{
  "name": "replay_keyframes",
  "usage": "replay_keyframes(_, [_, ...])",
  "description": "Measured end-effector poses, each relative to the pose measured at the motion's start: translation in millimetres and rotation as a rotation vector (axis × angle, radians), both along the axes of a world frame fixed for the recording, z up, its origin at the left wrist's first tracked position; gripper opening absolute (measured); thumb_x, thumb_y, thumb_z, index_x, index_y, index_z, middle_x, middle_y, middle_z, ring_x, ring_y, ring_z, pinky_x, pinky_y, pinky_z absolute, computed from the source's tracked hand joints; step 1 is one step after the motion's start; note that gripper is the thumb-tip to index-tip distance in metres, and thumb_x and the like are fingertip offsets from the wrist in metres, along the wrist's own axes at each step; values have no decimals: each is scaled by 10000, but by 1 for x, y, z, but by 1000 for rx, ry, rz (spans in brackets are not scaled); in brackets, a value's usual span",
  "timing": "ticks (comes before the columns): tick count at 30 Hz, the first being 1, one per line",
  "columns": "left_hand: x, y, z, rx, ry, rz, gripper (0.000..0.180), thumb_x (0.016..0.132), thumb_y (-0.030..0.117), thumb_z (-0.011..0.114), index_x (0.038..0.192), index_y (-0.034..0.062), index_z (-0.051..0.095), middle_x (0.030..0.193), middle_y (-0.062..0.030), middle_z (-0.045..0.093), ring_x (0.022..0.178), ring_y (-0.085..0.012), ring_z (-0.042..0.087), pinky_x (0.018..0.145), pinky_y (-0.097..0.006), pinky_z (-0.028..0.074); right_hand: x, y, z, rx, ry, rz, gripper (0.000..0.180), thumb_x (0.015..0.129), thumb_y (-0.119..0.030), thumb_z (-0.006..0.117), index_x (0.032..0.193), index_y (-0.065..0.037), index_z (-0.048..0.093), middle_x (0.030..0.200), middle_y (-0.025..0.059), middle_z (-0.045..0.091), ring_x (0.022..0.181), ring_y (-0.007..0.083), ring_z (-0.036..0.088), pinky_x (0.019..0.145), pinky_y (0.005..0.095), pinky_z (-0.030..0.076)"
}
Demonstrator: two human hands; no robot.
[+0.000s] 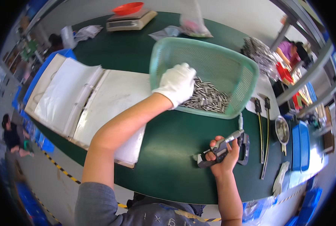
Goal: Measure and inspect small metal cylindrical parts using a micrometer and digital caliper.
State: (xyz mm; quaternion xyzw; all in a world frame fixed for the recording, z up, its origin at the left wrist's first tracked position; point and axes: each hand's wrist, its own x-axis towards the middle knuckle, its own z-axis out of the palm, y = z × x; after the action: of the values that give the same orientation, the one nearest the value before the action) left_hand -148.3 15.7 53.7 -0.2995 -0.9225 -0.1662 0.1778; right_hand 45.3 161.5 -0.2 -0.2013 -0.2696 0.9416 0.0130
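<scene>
My left hand [177,83], in a white glove, reaches into a green mesh plastic basket [247,75]. Its fingers are curled at the edge of a pile of short metal pins [209,96]; whatever they hold is hidden. My bare right hand [228,160] is wrapped round a micrometer [218,150] with a dark frame and a silver thimble, held over the table in front of the basket. Just right of that hand, a second micrometer [244,150] lies on the green tabletop [168,154].
An open ring binder [111,94] with plastic sleeves lies left of the basket. Two long calipers [261,143], a metal strainer [282,130], a white glove [280,179] and a blue tray [300,147] lie at right. A scale [132,22] with a red dish stands behind.
</scene>
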Motion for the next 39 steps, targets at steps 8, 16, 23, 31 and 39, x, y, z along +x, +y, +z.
replay_keyframes(8, [18, -5, -33, -456, 295, 239, 111, 728, 136, 491, 731, 115, 601, 737, -23, 560, 751, -160, 543, 674, -304, 398, 3, 5, 1, 77, 13, 3, 510, 832, -511, 324, 901, -42, 512, 725, 86, 530, 416, 184, 408, 402, 280, 331])
replay_keyframes(16, [9, -13, -36, -366, 255, 112, 107, 707, 128, 497, 683, 90, 594, 707, -55, 571, 704, -180, 553, 612, -320, 423, 3, 3, -1, 96, 34, 4, 488, 831, -509, 340, 911, -55, 500, 755, 73, 521, 411, 171, 419, 408, 280, 337])
replay_keyframes(23, [52, -14, 2, 28, -330, -55, 117, 712, 137, 520, 698, 43, 588, 686, -111, 578, 651, -257, 584, 590, -376, 458, 5, 5, -1, 116, 23, 10, 493, 825, -518, 349, 914, -55, 496, 762, 71, 520, 412, 169, 422, 413, 280, 344])
replay_keyframes(31, [115, -4, -49, 530, -574, -468, 99, 678, 139, 599, 732, 60, 575, 715, -82, 553, 675, -262, 561, 600, -358, 450, 6, 0, 0, 233, 58, 33, 226, 816, -257, 500, 913, -54, 476, 740, 88, 522, 413, 158, 430, 403, 275, 372])
replay_keyframes(39, [124, -8, -57, 443, -432, -539, 115, 700, 185, 580, 745, 79, 586, 744, -76, 540, 729, -278, 537, 626, -385, 438, 2, -4, 2, 447, 81, 82, 219, 719, -7, 569, 909, -25, 463, 704, 95, 520, 427, 139, 449, 407, 254, 395])
